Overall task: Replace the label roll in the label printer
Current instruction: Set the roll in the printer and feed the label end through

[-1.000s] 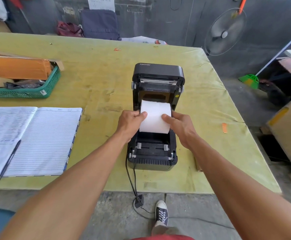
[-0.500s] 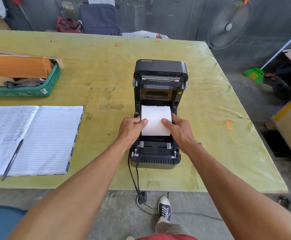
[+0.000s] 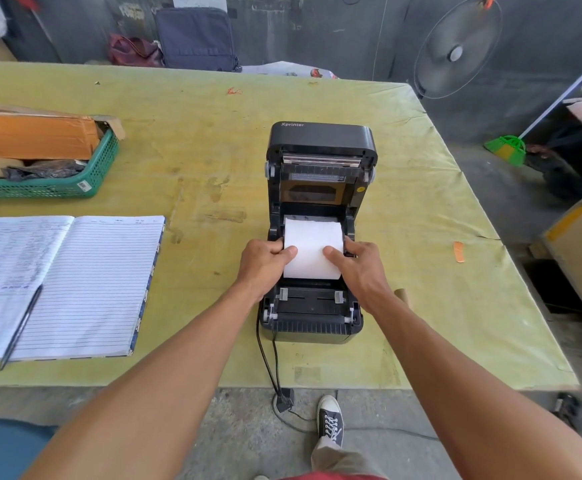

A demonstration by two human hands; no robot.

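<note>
A black label printer (image 3: pixel 320 140) stands in the middle of the yellow-green table with its lid swung up and back. A white label roll (image 3: pixel 312 242) sits low in the printer's open bay. My left hand (image 3: pixel 265 265) grips the roll's left end, thumb on top. My right hand (image 3: pixel 358 268) grips its right end the same way. The roll's lower half and the holders beside it are hidden by my fingers. A brown cardboard core (image 3: pixel 403 295) lies on the table just right of my right wrist.
An open lined notebook (image 3: pixel 85 285) with a pen (image 3: pixel 21 327) lies at the left. A green basket (image 3: pixel 99 174) holding cardboard is at the far left. The printer's black cables (image 3: pixel 268 362) hang over the table's near edge. An orange scrap (image 3: pixel 458 251) lies at the right.
Both hands have lowered the label roll from above the bay down into the printer. The camera has shifted slightly closer.
</note>
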